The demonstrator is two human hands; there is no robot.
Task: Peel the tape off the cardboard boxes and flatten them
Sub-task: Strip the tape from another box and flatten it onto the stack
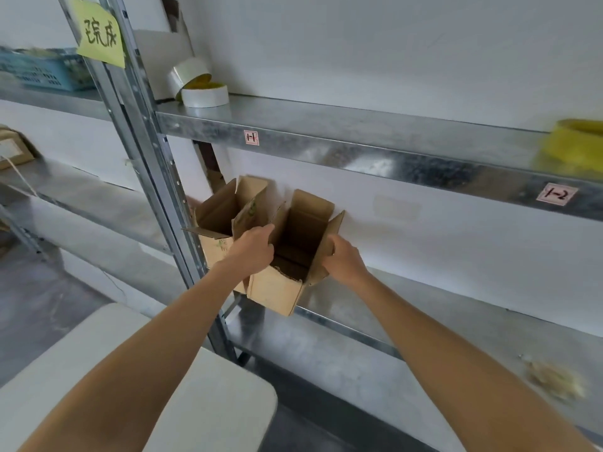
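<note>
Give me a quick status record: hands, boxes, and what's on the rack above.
left hand: grips left wall of right box
right hand: grips its right flap
right box: upright, top flaps open
left box: upright, open, close beside it
upper shelf: two white tape rolls, yellow roll far right
flattened: neither box yet

- A galvanised metal shelving rack point(148, 164) stands against a white wall point(391, 44).
- On the upper shelf point(326, 125), a white tape roll point(205, 95) lies flat, with a second roll point(184, 75) leaning tilted against it. A blurred yellow tape roll point(576, 143) sits far right.
- Labels "1-1" point(251, 137) and "1-2" point(557, 194) mark the shelf's front edge.
- A yellow handwritten note point(99, 34) hangs on the rack's upright, beside a blue plastic basket point(42, 71) at left.
- Pale shredded scraps point(554, 380) lie on the lower shelf point(456, 321), right.
- A white table point(212, 402) fills the lower left.
</note>
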